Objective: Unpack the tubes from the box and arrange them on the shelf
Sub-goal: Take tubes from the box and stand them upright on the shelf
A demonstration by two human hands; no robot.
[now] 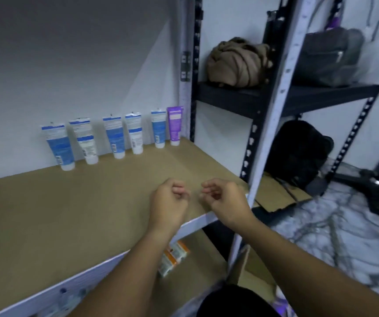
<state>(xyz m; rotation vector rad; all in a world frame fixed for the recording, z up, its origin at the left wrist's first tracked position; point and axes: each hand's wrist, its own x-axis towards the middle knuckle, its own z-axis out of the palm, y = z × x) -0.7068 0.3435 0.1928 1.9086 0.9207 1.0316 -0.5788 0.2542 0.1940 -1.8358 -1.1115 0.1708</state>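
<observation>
Setting: a brown shelf board (74, 209) with a white front edge, set against a pale wall, seen from above and in front.
Tubes: six tubes stand cap-down in a row along the back of the shelf, leaning against the wall.
Blue and white tubes: five of them, from the leftmost tube (58, 146) to the fifth tube (158, 129), with small gaps between them.
Purple tube: a single purple tube (175, 125) stands at the right end of the row, just beside the fifth tube and near the white upright post (185, 65).
Left hand: the left hand (169, 203) hovers over the front right part of the shelf, fingers curled inward, holding nothing.
Right hand: the right hand (226, 202) hovers just beside the left one, over the shelf's front corner, fingers also curled in and empty.
Hands to tubes: both hands are well apart from the row at the back.
Box: a brown cardboard box (241, 268) sits below the shelf, partly hidden; only a flap shows.
Lower level: orange and white packets (173, 257) lie under the shelf edge.
Neighbouring rack: a dark rack (234, 98) to the right holds a tan bag (236, 62), a grey bag (328, 58) and, lower, a black backpack (298, 154).
</observation>
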